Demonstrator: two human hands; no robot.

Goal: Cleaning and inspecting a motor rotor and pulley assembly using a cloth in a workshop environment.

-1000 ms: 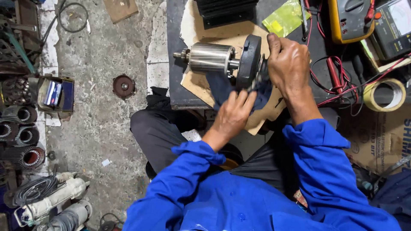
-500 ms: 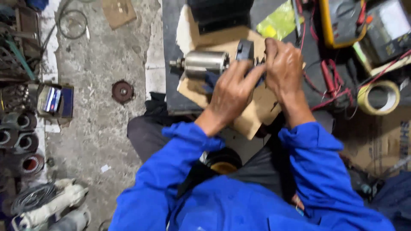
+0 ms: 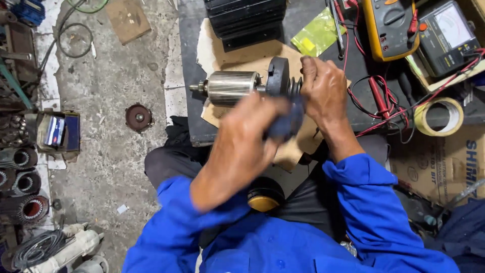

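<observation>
A worker's right hand (image 3: 323, 91) grips the black end of a steel motor rotor (image 3: 233, 87) lying on cardboard (image 3: 237, 53) on the worktop (image 3: 189, 60), while the blurred left hand (image 3: 247, 141) clutches a blue rag (image 3: 285, 124) against it, wiping apparently unfinished.

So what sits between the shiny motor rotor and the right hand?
In the head view, a black end cap sits on the shaft between the rotor and the right hand, with black ribbed rings beside the fingers.

Both blue-sleeved arms reach forward, the left hand (image 3: 242, 136) blurred with fingers curled shut, the right hand (image 3: 323, 91) in a closed grip.
</observation>
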